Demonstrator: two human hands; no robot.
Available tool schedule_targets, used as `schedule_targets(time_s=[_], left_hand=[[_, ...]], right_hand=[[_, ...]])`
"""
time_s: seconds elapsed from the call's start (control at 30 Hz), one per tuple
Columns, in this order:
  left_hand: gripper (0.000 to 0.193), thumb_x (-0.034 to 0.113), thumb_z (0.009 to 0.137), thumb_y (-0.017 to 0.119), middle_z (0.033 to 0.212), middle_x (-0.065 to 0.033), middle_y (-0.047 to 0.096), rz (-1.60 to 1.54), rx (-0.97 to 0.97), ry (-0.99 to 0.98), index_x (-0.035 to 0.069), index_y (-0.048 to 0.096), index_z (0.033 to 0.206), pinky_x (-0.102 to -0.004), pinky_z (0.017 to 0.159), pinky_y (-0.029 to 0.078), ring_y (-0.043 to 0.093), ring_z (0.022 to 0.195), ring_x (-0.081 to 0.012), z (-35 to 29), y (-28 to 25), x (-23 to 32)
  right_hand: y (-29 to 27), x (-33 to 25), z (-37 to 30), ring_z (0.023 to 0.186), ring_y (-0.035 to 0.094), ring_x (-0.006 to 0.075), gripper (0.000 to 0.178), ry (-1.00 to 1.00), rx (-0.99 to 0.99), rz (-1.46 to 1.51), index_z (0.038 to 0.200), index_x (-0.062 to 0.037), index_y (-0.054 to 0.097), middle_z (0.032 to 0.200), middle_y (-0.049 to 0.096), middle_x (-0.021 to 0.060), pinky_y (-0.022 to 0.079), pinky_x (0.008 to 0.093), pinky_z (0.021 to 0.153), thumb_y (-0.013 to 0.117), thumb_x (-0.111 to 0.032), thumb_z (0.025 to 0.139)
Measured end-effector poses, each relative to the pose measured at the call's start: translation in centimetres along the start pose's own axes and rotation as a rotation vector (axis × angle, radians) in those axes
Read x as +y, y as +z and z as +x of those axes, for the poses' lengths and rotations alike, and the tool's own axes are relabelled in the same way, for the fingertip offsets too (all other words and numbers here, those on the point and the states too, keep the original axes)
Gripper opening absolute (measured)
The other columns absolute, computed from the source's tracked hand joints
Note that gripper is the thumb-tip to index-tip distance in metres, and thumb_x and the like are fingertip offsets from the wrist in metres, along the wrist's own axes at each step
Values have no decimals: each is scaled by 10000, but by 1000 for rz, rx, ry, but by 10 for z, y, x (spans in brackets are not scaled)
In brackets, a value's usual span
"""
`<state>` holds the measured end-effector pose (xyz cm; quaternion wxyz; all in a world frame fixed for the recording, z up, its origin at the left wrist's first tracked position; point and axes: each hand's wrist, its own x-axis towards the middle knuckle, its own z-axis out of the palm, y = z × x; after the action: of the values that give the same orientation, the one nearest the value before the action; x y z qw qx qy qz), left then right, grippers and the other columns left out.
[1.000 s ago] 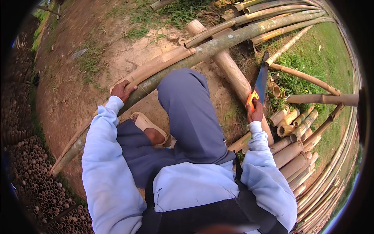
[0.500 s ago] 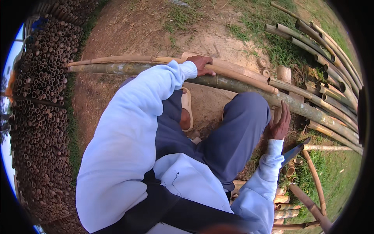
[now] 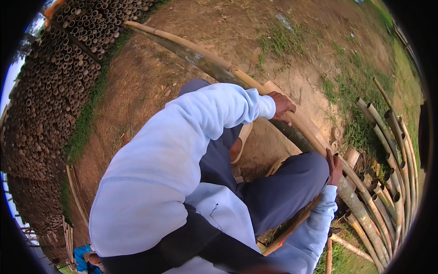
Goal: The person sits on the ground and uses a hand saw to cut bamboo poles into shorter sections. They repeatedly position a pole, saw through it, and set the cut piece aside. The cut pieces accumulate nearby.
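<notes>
- Curling over the pale pole point(image 3: 248, 81) alongside the mottled pole point(image 3: 207, 66), my left grip point(image 3: 281, 107) held it;
- my right grip point(image 3: 334, 168) touched it; how closed, I couldn't tell;
- uneven pressure risked rolling it.

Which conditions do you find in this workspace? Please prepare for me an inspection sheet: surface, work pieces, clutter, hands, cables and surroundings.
Surface: bare brown ground with patches of grass.
Job's things: tan bamboo pole lying alongside a mottled green bamboo pole.
Clutter: clear scrap on the ground.
Left hand: curled over the tan bamboo pole.
Right hand: against the bamboo; whether it grips cannot be told.
Cables: nothing seen.
Surroundings: stacked bamboo tubes at left, long bamboo poles at right, another person in blue at the lower left edge.
</notes>
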<state>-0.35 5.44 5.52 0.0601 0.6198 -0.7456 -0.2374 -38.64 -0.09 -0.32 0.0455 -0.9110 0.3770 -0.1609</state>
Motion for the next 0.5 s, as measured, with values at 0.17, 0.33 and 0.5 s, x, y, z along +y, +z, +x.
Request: schedule_targets(time_s=[0.17, 0.33, 0.5], left_hand=[[561, 522, 793, 734, 999, -151, 694, 1, 33, 54, 137, 652, 1193, -458, 868, 503, 662, 975, -364, -4, 6, 14], [540, 521, 804, 722, 1024, -144, 678, 27, 79, 64, 139, 658, 1179, -470, 886, 498, 649, 1006, -359, -6, 9, 19], [531, 523, 806, 715, 1084, -130, 658, 75, 90, 77, 151, 657, 1181, -478, 894, 493, 638, 1040, -348, 0, 11, 14]], right_hand=[[-11, -2, -16, 950, 578, 287, 528, 5, 3, 12, 1384, -202, 560, 984, 569, 102, 441, 399, 843, 603, -127, 863], [-16, -4, -14, 947, 576, 293, 507, 9, 16, 43, 1368, -199, 573, 986, 571, 106, 438, 401, 841, 631, -165, 865], [-14, 1, -12, 950, 576, 290, 497, 32, 10, 46, 1356, -215, 586, 985, 573, 99, 441, 395, 844, 643, -171, 864]])
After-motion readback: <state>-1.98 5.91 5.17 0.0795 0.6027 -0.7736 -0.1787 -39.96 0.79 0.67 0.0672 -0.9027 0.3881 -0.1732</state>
